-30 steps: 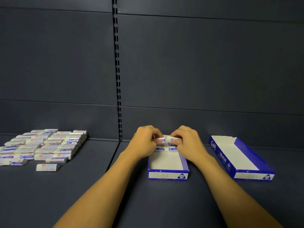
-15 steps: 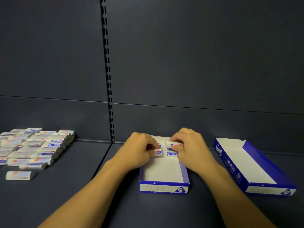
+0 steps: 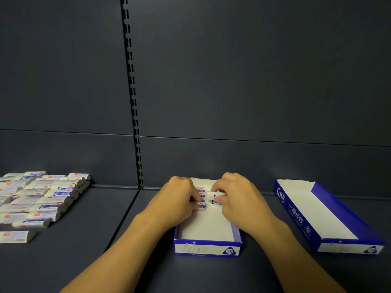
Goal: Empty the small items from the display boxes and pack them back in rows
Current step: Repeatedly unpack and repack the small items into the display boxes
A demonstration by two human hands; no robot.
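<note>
There is one view only, from the head, looking forward and slightly down along both forearms onto a dark shelf (image 3: pixel 88 261). It sits close: the arms enter from the bottom edge and the hands meet near the centre, over a box (image 3: pixel 208 247). The upper half shows the back panel (image 3: pixel 254 70) face-on, its slotted upright (image 3: pixel 132 92) left of centre. Wide-angle bending curves the panel seams.

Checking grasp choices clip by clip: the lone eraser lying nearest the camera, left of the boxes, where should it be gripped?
Judging by its pose, the lone eraser lies flat and lengthwise left to right, apart from the eraser pile. A grip across its two long sides near mid-length, coming from above, looks best; the shelf around it is bare.
</note>
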